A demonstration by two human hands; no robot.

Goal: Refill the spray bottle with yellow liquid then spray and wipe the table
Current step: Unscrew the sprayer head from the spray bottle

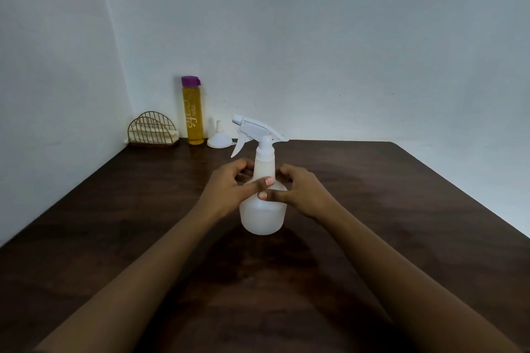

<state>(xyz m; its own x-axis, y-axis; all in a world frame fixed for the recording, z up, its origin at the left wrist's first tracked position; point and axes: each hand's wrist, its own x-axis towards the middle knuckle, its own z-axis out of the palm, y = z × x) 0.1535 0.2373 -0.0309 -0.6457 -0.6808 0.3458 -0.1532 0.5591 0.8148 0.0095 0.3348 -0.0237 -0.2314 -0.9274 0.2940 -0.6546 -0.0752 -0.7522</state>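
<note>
Spray bottle (263, 209) upright at middle of surface (372, 209). Left hand (229, 189) on its left side, right hand (301, 192) on its right, both touching bottle shoulder. Behind, along far wall, left to right: wire holder (152, 130) in corner, tall bottle (194, 112), funnel (219, 137) standing mouth-down.

A translucent white plastic spray bottle (263, 209) stands upright mid-table on the dark wooden table (372, 209). A tall clear bottle of yellow liquid with purple cap (193, 112) stands at the back, a white funnel (219, 137) inverted just beside it.
</note>
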